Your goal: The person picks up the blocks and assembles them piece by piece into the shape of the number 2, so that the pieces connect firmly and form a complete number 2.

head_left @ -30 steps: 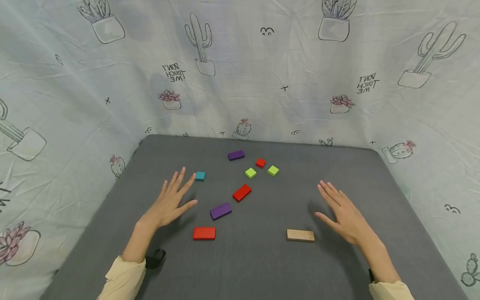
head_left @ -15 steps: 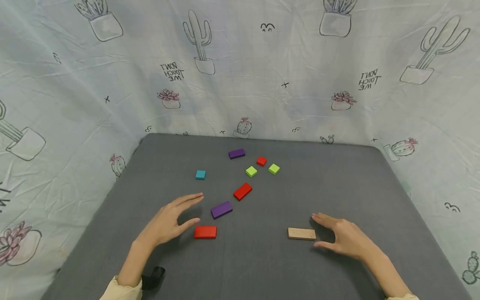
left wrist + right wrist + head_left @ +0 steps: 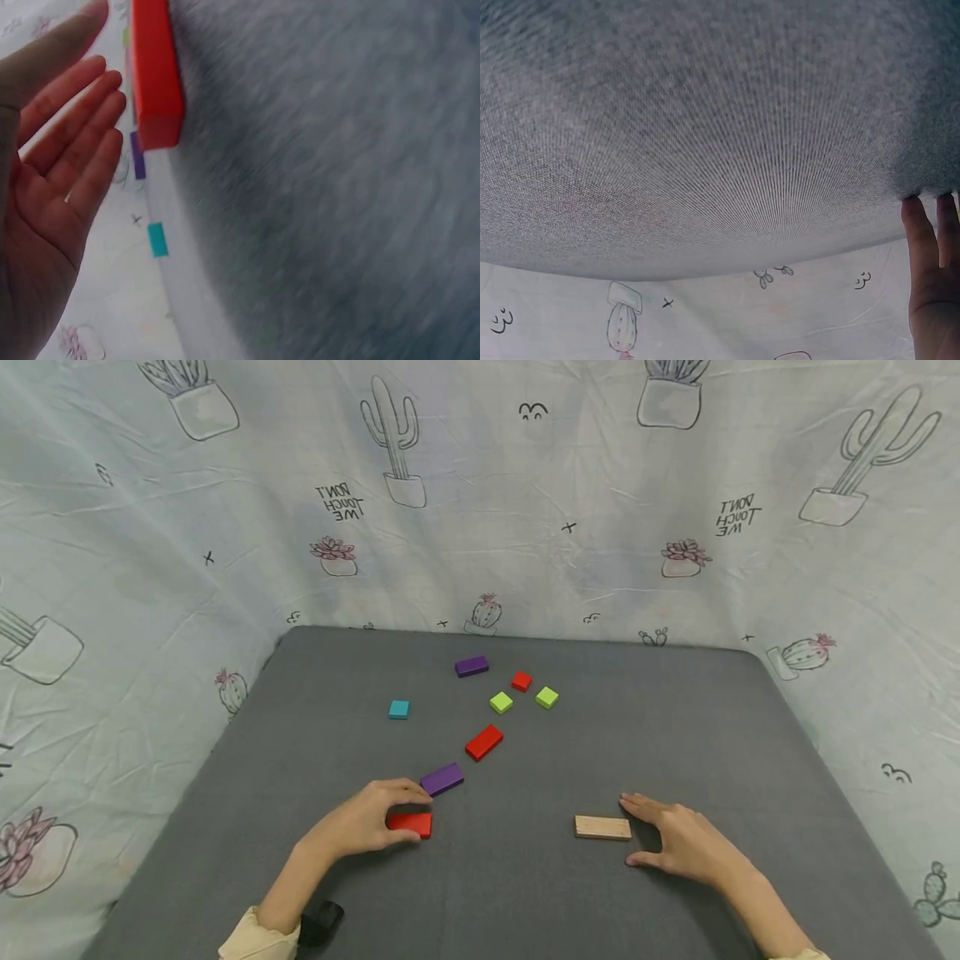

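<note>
In the head view my left hand (image 3: 370, 819) is over the nearest red block (image 3: 412, 825), fingers on its far side and thumb on its near side. A gap shows between the fingers and this red block (image 3: 157, 82) in the left wrist view, and the fingers are fairly straight. Just right of the wooden block (image 3: 602, 827) is my right hand (image 3: 686, 842), thumb and fingers spread apart and holding nothing. Fingertips of the right hand (image 3: 934, 292) come close to the cloth in the right wrist view; whether they touch cannot be told.
Beyond the left hand lie a purple block (image 3: 442, 779) and another red block (image 3: 483, 742). Farther back are a teal block (image 3: 399, 709), two lime blocks (image 3: 501, 702), a small red block (image 3: 521, 681) and a second purple block (image 3: 472, 667). A printed curtain (image 3: 465, 468) surrounds the grey table (image 3: 525, 893).
My left hand has come down and right from near the teal block to the nearest red block. My right hand has lowered toward the wooden block's right end. The blocks have not moved.
</note>
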`<control>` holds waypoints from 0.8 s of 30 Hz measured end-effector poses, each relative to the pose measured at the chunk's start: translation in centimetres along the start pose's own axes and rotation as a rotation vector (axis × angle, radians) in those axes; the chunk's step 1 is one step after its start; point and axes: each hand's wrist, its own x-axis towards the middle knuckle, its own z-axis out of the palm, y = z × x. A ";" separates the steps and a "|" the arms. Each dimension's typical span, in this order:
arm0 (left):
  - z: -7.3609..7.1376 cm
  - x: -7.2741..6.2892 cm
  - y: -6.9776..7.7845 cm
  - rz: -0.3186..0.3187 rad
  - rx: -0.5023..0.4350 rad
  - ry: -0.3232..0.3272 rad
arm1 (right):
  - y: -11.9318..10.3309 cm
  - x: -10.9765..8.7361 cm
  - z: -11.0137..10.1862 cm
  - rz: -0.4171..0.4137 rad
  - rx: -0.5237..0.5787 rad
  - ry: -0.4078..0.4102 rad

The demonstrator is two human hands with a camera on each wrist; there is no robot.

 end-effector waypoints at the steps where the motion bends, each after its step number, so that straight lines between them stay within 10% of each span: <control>1: 0.2 0.1 0.0 -0.005 0.011 -0.015 | 0.0 0.0 0.0 0.000 0.004 0.000; 24: 0.4 2.6 0.9 0.143 0.022 -0.093 | 0.2 0.0 0.2 -0.037 0.046 0.002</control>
